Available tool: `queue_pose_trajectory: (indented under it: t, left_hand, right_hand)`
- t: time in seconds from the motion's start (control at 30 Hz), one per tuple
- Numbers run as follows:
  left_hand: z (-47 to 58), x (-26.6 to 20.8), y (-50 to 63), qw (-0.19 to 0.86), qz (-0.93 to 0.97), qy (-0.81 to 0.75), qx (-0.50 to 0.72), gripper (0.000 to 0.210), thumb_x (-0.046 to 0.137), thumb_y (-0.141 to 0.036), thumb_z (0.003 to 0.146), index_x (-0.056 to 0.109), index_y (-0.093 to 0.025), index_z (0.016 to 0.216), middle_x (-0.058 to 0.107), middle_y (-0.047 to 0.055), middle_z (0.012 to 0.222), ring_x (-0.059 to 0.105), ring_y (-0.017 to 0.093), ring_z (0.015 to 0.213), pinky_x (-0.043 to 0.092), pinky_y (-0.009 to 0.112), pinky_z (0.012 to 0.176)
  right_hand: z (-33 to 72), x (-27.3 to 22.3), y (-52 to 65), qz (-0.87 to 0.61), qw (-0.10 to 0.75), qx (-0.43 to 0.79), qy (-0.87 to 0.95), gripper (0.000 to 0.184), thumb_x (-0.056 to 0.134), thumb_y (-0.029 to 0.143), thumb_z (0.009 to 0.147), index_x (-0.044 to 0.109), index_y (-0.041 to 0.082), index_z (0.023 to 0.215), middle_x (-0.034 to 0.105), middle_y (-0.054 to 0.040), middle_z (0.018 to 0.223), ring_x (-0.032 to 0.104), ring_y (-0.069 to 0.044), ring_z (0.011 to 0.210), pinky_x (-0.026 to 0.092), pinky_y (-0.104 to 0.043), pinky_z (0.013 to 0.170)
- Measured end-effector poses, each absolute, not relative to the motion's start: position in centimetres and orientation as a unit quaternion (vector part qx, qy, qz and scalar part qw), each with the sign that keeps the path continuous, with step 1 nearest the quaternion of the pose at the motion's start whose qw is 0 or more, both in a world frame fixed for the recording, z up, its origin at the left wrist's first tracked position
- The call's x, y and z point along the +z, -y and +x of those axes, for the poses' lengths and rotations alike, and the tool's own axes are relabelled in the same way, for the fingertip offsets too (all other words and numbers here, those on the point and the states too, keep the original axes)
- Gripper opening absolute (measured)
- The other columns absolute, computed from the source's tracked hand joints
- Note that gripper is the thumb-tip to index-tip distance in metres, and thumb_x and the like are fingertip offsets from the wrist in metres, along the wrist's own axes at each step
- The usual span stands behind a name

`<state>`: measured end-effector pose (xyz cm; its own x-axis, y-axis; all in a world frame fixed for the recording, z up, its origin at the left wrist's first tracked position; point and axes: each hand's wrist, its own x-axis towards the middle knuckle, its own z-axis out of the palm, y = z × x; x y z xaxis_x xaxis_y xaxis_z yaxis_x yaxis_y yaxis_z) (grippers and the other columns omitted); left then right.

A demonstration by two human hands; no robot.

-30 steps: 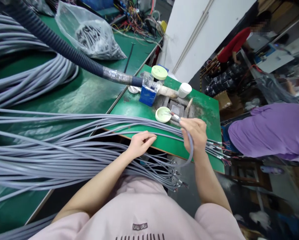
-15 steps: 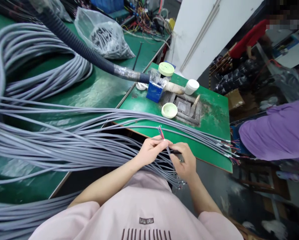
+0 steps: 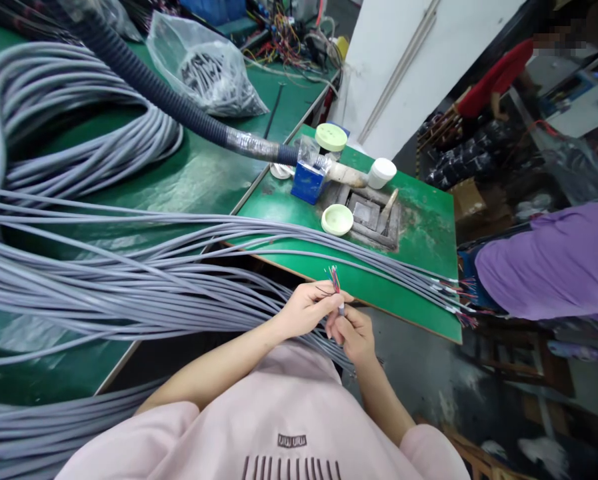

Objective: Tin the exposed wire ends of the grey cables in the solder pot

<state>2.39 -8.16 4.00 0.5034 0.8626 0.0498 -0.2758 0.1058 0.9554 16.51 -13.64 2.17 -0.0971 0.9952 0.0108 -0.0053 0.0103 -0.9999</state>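
Note:
Both hands meet in front of my chest around the end of one grey cable (image 3: pixel 341 311). Its fanned-out coloured wires (image 3: pixel 335 280), red, blue and other thin strands with bare tips, point up and away from me. My left hand (image 3: pixel 309 307) pinches the cable at the base of these wires. Just below it, my right hand (image 3: pixel 355 333) closes its fingers on the grey jacket. Under and beside the hands runs a thick bundle of grey cables (image 3: pixel 203 300). Further off, another group of cables (image 3: pixel 379 262) lies across the green board, coloured wires showing at its ends.
On the green board (image 3: pixel 423 227) are a blue box (image 3: pixel 307 183) with a black hose (image 3: pixel 143 83), a solder-pot-like square fixture (image 3: pixel 366 212), a pale green bowl (image 3: pixel 337 220) and a white cup (image 3: pixel 381 173). A cable coil (image 3: pixel 79 67) lies left. A person in purple (image 3: pixel 549 260) is at right.
My right hand has moved left and closed in on the cable end beside my left hand. The held wires have shifted slightly right and toward me.

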Motion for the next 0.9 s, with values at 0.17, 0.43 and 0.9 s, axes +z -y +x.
queue_pose_trajectory:
  t: [0.17, 0.43, 0.9]
  left_hand:
    - [2.5, 4.0, 8.3, 0.739, 0.473, -0.271, 0.396, 0.052, 0.059, -0.058, 0.080, 0.064, -0.012, 0.055, 0.064, 0.008, 0.063, 0.058, 0.012, 0.049, 0.047, 0.024, 0.044]
    - [2.7, 2.6, 8.4, 0.828, 0.339, -0.241, 0.376, 0.053, 0.064, -0.063, 0.073, 0.062, -0.011, 0.060, 0.057, 0.002, 0.056, 0.052, 0.010, 0.041, 0.044, 0.022, 0.036]
    - [2.6, 2.1, 7.9, 0.892, 0.237, -0.214, 0.321, 0.058, 0.072, -0.060, 0.061, 0.040, -0.016, 0.041, 0.038, -0.004, 0.038, 0.047, 0.012, 0.030, 0.040, 0.024, 0.029]
  right_hand:
    - [16.5, 0.7, 13.8, -0.444, 0.503, 0.567, 0.477, 0.031, 0.059, 0.045, 0.084, 0.063, 0.019, 0.068, 0.040, 0.0062, 0.039, 0.041, -0.011, 0.038, 0.037, -0.027, 0.046]
    - [15.8, 0.7, 13.5, -0.419, 0.511, 0.616, 0.428, 0.035, 0.064, 0.052, 0.078, 0.060, 0.020, 0.065, 0.033, 0.0091, 0.038, 0.025, -0.007, 0.032, 0.037, -0.027, 0.039]
    - [14.9, 1.4, 13.4, -0.443, 0.433, 0.613, 0.490, 0.037, 0.062, 0.050, 0.079, 0.061, 0.019, 0.060, 0.039, 0.0061, 0.038, 0.032, -0.008, 0.034, 0.036, -0.027, 0.042]
